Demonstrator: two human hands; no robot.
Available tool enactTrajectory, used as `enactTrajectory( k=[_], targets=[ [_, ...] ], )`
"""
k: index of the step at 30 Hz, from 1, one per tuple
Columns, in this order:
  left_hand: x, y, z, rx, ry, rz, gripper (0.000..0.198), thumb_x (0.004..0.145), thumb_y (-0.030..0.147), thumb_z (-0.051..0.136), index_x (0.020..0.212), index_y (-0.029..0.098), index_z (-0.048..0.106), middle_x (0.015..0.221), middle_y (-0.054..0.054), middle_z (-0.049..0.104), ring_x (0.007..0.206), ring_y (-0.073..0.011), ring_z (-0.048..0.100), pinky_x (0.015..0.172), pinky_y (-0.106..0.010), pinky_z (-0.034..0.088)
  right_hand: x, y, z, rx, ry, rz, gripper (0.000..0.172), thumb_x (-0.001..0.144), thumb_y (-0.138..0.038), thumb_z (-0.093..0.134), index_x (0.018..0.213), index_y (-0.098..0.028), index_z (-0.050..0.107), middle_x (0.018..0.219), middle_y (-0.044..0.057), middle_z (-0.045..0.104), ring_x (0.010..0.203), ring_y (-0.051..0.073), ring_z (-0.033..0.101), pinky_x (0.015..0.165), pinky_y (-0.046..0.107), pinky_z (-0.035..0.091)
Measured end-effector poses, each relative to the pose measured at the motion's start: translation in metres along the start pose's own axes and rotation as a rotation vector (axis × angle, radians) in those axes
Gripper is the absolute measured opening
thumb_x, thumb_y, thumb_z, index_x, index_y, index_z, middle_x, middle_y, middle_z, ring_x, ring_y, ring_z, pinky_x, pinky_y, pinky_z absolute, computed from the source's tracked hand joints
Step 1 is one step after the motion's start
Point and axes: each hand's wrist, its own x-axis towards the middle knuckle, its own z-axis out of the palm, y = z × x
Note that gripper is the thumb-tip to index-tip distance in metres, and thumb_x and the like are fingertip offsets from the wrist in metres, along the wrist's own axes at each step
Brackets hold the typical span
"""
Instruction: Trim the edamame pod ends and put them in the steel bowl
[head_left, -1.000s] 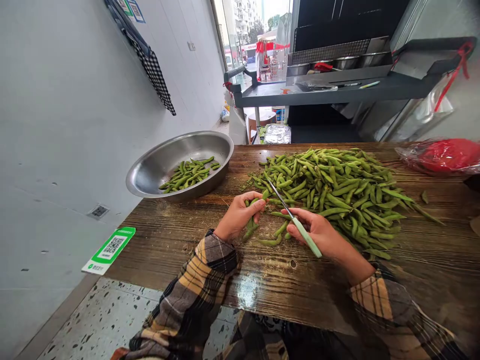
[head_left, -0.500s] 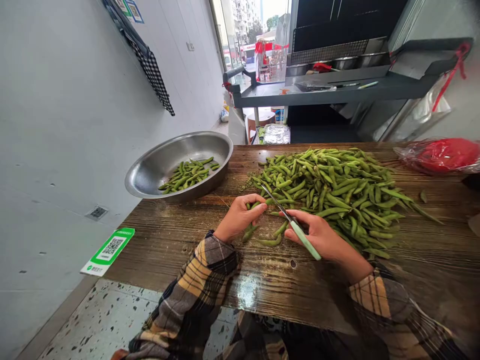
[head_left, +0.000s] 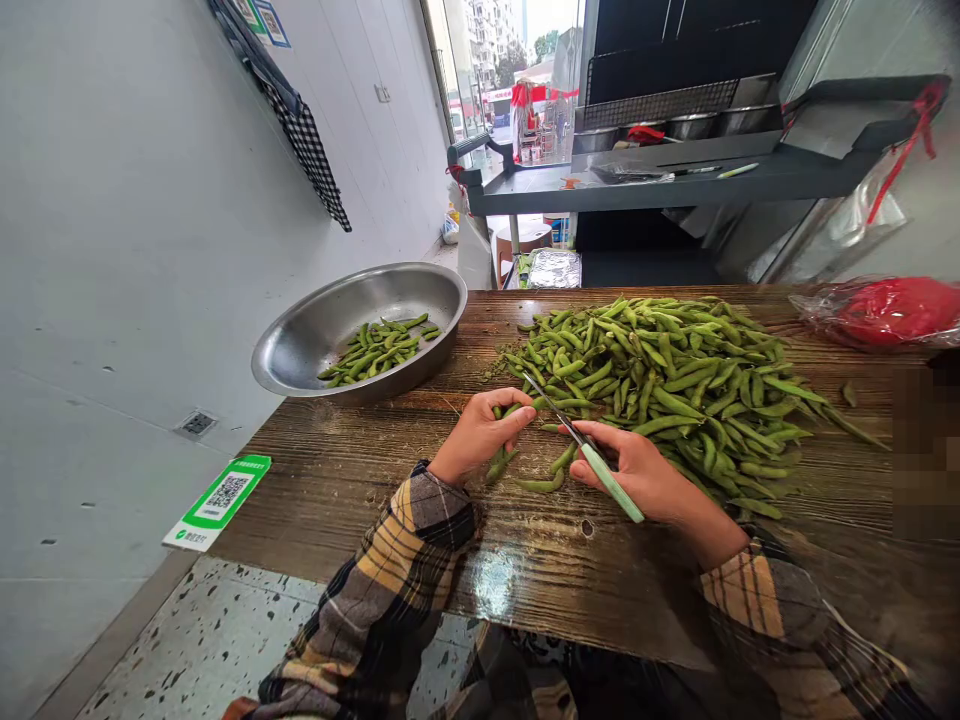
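My left hand [head_left: 480, 435] is closed around a few green soybean pods [head_left: 501, 462] on the wooden table [head_left: 375, 480]. My right hand [head_left: 645, 472] grips scissors with pale green handles [head_left: 611, 480]; the blades [head_left: 551, 405] point up-left to the pod tips by my left fingers. A large heap of pods [head_left: 667, 375] lies just beyond both hands. A steel basin [head_left: 300, 340] with some pods inside stands at the table's far left corner.
A red plastic bag [head_left: 892, 310] lies at the far right of the table. The white wall runs along the left, with a green QR sticker [head_left: 221, 497] low on it. A dark counter [head_left: 637, 180] with metal bowls stands behind the table.
The scissor blades have dropped slightly toward my left fingers, which have curled tighter over the pods. Little else moved.
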Motion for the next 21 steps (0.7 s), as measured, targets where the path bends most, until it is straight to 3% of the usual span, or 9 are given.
enactTrajectory(
  k=[5, 9, 12, 17, 21],
  targets=[
    [0.001, -0.001, -0.001, 0.058, -0.004, 0.066, 0.027, 0.080, 0.040, 0.063, 0.082, 0.014, 0.067, 0.058, 0.002, 0.054, 0.048, -0.0081, 0.044, 0.049, -0.021, 0.035, 0.000, 0.000, -0.001, 0.046, 0.013, -0.030, 0.054, 0.076, -0.045, 0.066, 0.121, -0.015, 0.063, 0.097, 0.006, 0.073, 0.083, 0.023, 0.064, 0.076, 0.035, 0.050],
    [0.003, 0.001, 0.000, 0.155, 0.026, 0.206, 0.019, 0.079, 0.032, 0.066, 0.079, 0.014, 0.072, 0.080, -0.005, 0.067, 0.075, -0.0154, 0.058, 0.073, -0.026, 0.044, -0.001, -0.003, -0.002, 0.055, 0.022, -0.034, 0.052, 0.074, -0.042, 0.069, 0.119, -0.016, 0.065, 0.107, 0.007, 0.073, 0.092, 0.026, 0.065, 0.084, 0.039, 0.050],
    [0.004, 0.005, 0.002, 0.165, 0.014, 0.206, 0.017, 0.078, 0.030, 0.066, 0.079, 0.015, 0.073, 0.081, -0.006, 0.069, 0.080, -0.0174, 0.060, 0.079, -0.028, 0.044, -0.001, -0.004, -0.003, 0.033, 0.014, -0.057, 0.048, 0.074, -0.038, 0.069, 0.117, -0.016, 0.067, 0.113, 0.009, 0.072, 0.101, 0.029, 0.065, 0.091, 0.041, 0.047],
    [0.004, 0.002, 0.001, 0.094, 0.048, 0.120, 0.019, 0.077, 0.033, 0.068, 0.077, 0.014, 0.070, 0.071, -0.002, 0.064, 0.068, -0.0125, 0.055, 0.066, -0.024, 0.042, 0.002, 0.001, 0.000, 0.012, 0.010, -0.052, 0.046, 0.076, -0.039, 0.068, 0.114, -0.014, 0.069, 0.108, 0.010, 0.073, 0.097, 0.028, 0.066, 0.088, 0.039, 0.048],
    [0.005, -0.004, 0.000, -0.218, 0.111, -0.020, 0.023, 0.075, 0.036, 0.068, 0.081, 0.014, 0.061, 0.060, 0.004, 0.055, 0.049, -0.0058, 0.043, 0.046, -0.018, 0.031, 0.003, 0.007, 0.001, 0.035, 0.077, -0.030, 0.050, 0.077, -0.046, 0.066, 0.116, -0.014, 0.067, 0.096, 0.008, 0.074, 0.084, 0.025, 0.066, 0.075, 0.036, 0.051]
  ],
)
